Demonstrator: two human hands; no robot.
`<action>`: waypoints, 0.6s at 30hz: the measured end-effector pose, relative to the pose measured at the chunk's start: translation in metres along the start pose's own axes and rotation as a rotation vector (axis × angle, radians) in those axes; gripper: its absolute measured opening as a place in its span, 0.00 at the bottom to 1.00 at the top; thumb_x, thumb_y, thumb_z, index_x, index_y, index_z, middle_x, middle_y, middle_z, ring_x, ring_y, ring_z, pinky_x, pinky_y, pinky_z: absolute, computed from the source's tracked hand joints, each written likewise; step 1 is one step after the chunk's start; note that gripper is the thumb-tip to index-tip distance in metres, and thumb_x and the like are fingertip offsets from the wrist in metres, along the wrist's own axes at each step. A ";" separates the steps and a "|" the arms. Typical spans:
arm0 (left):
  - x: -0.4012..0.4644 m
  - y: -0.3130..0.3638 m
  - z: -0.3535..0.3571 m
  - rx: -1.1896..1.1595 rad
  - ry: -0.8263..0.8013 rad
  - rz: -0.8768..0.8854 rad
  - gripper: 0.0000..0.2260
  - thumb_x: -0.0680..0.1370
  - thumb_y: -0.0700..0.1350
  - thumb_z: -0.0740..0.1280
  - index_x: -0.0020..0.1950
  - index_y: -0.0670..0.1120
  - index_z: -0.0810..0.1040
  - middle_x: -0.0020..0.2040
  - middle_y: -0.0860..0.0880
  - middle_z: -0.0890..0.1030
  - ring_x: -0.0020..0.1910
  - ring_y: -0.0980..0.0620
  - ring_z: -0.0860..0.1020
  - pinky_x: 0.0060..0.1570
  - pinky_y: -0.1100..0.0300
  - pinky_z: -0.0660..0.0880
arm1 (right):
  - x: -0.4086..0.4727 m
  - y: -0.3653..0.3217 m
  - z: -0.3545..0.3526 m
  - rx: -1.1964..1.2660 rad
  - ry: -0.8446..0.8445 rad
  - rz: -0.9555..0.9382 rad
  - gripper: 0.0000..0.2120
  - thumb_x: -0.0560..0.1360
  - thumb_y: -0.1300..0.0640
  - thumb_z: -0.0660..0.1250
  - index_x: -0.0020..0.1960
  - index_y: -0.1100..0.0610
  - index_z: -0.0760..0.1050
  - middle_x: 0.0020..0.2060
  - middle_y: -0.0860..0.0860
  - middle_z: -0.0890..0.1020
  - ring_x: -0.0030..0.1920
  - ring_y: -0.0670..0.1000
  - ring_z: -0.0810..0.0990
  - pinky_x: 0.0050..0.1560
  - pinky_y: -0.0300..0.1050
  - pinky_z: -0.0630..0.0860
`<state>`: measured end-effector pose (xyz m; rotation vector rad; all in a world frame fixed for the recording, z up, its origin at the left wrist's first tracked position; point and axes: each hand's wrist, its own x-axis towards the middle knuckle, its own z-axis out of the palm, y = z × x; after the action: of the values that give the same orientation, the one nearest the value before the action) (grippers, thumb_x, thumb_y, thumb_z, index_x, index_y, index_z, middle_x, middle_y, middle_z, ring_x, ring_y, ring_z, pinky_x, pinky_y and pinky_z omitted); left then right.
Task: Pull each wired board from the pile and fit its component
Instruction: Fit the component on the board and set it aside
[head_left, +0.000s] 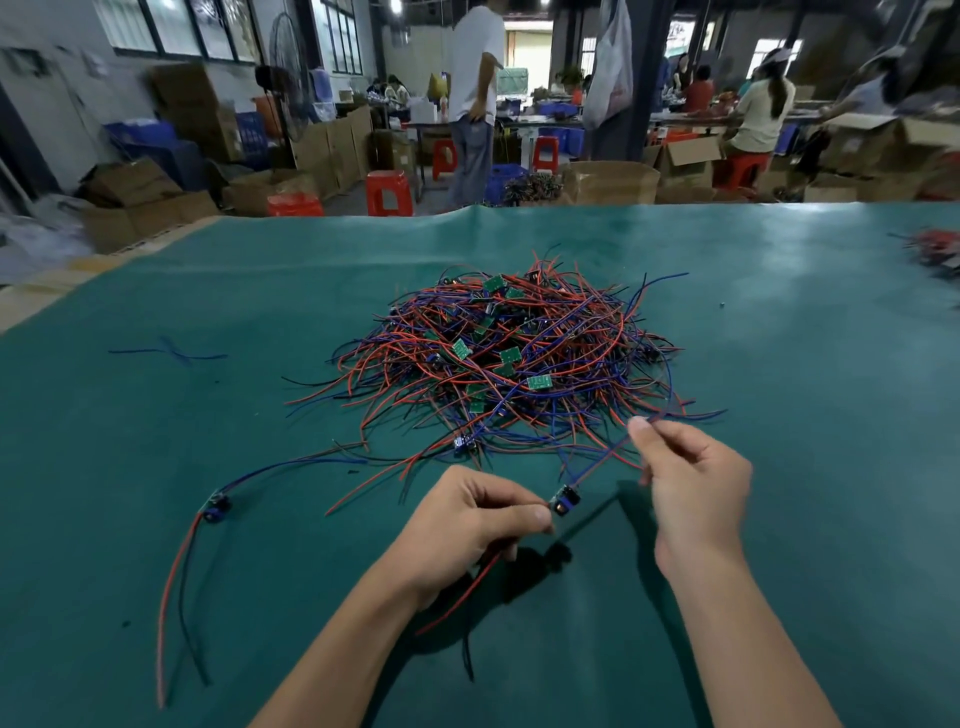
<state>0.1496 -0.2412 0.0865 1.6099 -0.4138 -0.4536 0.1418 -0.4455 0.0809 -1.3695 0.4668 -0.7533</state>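
The left hand (470, 525) pinched a small wired board (565, 500) between thumb and forefinger, lifted just above the green mat (156, 597), with a red lead and a dark lead trailing down from under the palm toward the near edge. Just to its right, the right hand (693, 483) held that board's blue wire (602, 457) between thumb and forefinger, fingers curled, drawing it up and back toward the pile (511, 353). The wire's far end seemed to lie among the pile's near strands, though whether it was snagged could not be told. The pile itself, a tangle of red, blue and black leads with small green boards scattered through it, sat in the middle of the mat, just beyond both hands. To the near left lay another board with wires (217, 505), apart from the heap and likely finished already.

The step in hand looked like freeing one board from the tangle. Next, the wire would need drawing clear without dragging neighbours along, and then the board steadying so its component could be seated; whether that part was already fitted was too small to tell.
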 end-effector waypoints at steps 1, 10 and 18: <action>-0.001 0.000 0.000 -0.001 -0.003 -0.002 0.05 0.69 0.47 0.75 0.40 0.46 0.88 0.25 0.49 0.76 0.22 0.57 0.71 0.25 0.68 0.65 | 0.004 0.001 -0.003 0.006 0.089 0.000 0.07 0.74 0.59 0.76 0.39 0.53 0.82 0.27 0.45 0.78 0.29 0.46 0.72 0.37 0.44 0.72; -0.001 0.002 -0.004 -0.205 0.186 0.076 0.08 0.74 0.46 0.72 0.45 0.41 0.85 0.29 0.47 0.76 0.27 0.55 0.74 0.31 0.66 0.70 | -0.030 -0.002 0.017 -0.187 -0.380 -0.079 0.10 0.74 0.45 0.73 0.41 0.51 0.85 0.33 0.49 0.85 0.30 0.42 0.77 0.29 0.37 0.71; -0.002 0.002 -0.005 -0.066 0.072 0.075 0.06 0.80 0.40 0.70 0.46 0.40 0.85 0.27 0.47 0.77 0.26 0.54 0.70 0.29 0.66 0.68 | -0.032 -0.004 0.016 -0.034 -0.390 -0.019 0.04 0.74 0.58 0.76 0.41 0.51 0.85 0.32 0.51 0.83 0.31 0.46 0.75 0.30 0.37 0.73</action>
<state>0.1502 -0.2364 0.0892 1.5366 -0.3994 -0.3480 0.1304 -0.4120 0.0832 -1.5115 0.1593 -0.4769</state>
